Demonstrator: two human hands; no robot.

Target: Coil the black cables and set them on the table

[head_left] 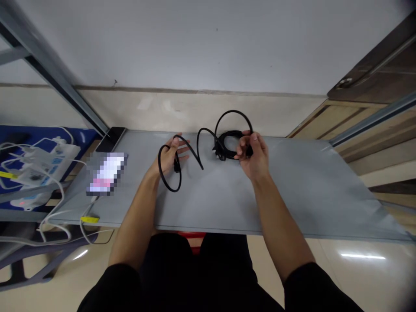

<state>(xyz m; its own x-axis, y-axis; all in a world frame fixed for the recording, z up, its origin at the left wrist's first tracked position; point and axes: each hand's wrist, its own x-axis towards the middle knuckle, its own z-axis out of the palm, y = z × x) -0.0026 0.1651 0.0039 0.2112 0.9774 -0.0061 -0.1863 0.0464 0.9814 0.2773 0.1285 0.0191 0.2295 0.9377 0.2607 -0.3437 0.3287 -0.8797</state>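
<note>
A black power cord [199, 147] stretches between my two hands above a grey shelf. My left hand [170, 154] has the cord between thumb and palm, its other fingers spread. From it a loop hangs down, with a black connector [177, 165] near the fingers. My right hand [253, 154] is closed on another stretch of the same cord, thumb against fingers. Beside its fingertips sits a coiled bundle [224, 151] of the cord, with what looks like a plug at its left side. An arc of cord rises above the right hand.
The grey shelf [208, 203] meets a wall behind. At left lie a phone [107, 173] with a blurred screen and a dark flat device [112, 138]. White power strips [61, 162] with tangled white cables stand further left. Metal posts [61, 82] frame the shelf.
</note>
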